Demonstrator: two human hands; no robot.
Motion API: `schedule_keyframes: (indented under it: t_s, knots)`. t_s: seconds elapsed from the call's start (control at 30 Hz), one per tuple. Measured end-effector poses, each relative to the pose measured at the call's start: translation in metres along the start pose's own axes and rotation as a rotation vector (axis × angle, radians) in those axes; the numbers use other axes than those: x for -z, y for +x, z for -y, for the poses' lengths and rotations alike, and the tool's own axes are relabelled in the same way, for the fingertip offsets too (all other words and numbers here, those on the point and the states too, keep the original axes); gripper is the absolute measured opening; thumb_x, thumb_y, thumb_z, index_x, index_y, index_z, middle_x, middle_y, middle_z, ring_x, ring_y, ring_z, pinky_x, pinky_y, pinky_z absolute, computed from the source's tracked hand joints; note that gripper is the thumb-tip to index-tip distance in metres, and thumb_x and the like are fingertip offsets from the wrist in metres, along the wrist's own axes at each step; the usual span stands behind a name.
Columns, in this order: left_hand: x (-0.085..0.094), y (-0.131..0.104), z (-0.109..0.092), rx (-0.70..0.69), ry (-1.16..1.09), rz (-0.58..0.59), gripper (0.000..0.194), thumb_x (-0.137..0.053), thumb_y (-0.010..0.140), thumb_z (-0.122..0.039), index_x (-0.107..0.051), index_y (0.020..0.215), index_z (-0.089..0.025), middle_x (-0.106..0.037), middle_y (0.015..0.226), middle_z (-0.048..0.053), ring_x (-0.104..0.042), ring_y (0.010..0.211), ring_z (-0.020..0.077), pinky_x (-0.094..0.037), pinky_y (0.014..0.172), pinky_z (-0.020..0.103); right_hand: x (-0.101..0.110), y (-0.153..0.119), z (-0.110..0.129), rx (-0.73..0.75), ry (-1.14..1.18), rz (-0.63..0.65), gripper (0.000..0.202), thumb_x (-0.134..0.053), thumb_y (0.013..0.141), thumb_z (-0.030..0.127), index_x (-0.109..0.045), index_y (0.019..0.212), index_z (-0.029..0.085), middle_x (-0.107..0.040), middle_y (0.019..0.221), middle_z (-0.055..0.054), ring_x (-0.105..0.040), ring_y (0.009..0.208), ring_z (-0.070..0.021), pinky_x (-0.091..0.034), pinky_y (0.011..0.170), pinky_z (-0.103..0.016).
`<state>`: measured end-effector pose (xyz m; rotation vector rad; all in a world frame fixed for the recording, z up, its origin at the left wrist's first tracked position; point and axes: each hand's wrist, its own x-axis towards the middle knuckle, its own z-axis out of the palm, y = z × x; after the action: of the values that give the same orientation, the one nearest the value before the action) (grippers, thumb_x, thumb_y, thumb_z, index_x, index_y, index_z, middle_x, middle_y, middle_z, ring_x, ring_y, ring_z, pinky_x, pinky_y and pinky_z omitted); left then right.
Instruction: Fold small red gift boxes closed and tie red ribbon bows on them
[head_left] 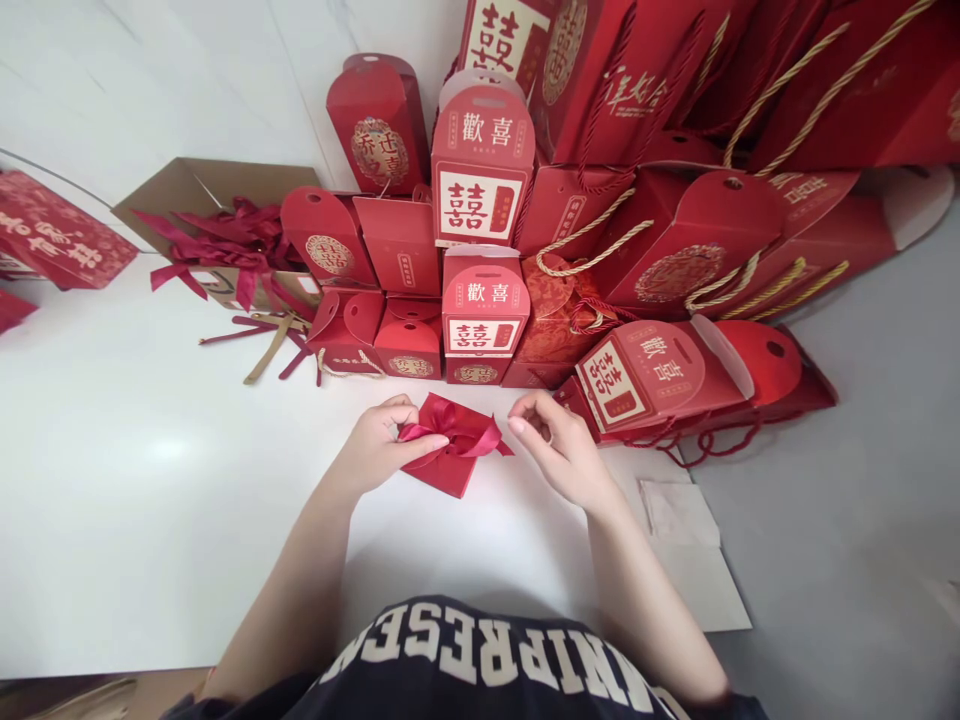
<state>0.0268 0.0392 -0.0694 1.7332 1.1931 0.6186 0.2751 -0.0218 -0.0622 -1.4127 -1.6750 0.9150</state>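
Observation:
A small red gift box point(454, 478) lies on the white table in front of me, turned at a slant. Across its top sits a crimson satin ribbon point(465, 441) tied in a bow. My left hand point(384, 442) pinches the bow's left side between thumb and fingers. One ribbon end points right, toward my right hand point(553, 440). That hand hovers just right of the box with fingers curled and thumb close to the index finger. A small gap shows between it and the ribbon's tip, and I see nothing in its grasp.
Stacked red gift boxes point(480, 215) and bags with rope handles line the back. At back left stands an open cardboard box point(285, 180) of crimson ribbons, with loose ribbon strips point(271, 345) before it. White paper point(697, 580) lies at the table's right edge.

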Motion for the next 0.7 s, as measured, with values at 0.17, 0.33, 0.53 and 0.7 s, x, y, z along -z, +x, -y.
schedule_keyframes:
  t_s: [0.17,0.33,0.53,0.7]
  knots:
    - [0.000,-0.001,-0.002,-0.012,0.005,-0.002,0.047,-0.072,0.077,-0.039,-0.035,0.059,-0.016,-0.037,0.075,-0.003,-0.042,0.067,0.0101,-0.034,0.063,0.025,-0.009,0.008,-0.013,-0.164,0.155,0.281,0.047,-0.043,0.096,0.054,-0.059,0.070,0.019,-0.057,0.062,0.002,-0.052,0.060,-0.0133,-0.038,0.061,-0.026]
    - [0.001,-0.001,-0.002,-0.038,0.053,-0.017,0.048,-0.072,0.077,-0.039,-0.033,0.058,-0.017,-0.035,0.072,-0.003,-0.039,0.065,0.0102,-0.033,0.062,0.025,-0.007,0.003,-0.011,-0.224,0.454,0.525,0.039,-0.063,0.086,0.052,-0.062,0.069,0.017,-0.057,0.055,0.003,-0.047,0.049,-0.0087,-0.038,0.050,-0.021]
    - [0.001,-0.002,-0.004,-0.015,0.077,-0.033,0.050,-0.071,0.077,-0.040,-0.030,0.060,-0.017,-0.033,0.071,-0.004,-0.037,0.064,0.0101,-0.033,0.062,0.025,-0.026,-0.003,-0.006,-0.210,0.363,0.708,0.032,-0.063,0.087,0.045,-0.069,0.074,0.017,-0.065,0.059,0.001,-0.058,0.050,-0.0098,-0.047,0.052,-0.021]
    - [-0.006,-0.006,-0.010,-0.086,0.174,0.000,0.051,-0.073,0.075,-0.045,-0.033,0.060,-0.018,-0.037,0.071,-0.003,-0.039,0.064,0.0110,-0.035,0.063,0.027,-0.014,-0.003,0.003,-0.108,0.284,0.819,0.024,-0.068,0.084,0.039,-0.072,0.076,0.018,-0.069,0.066,0.000,-0.064,0.058,-0.0109,-0.048,0.058,-0.021]
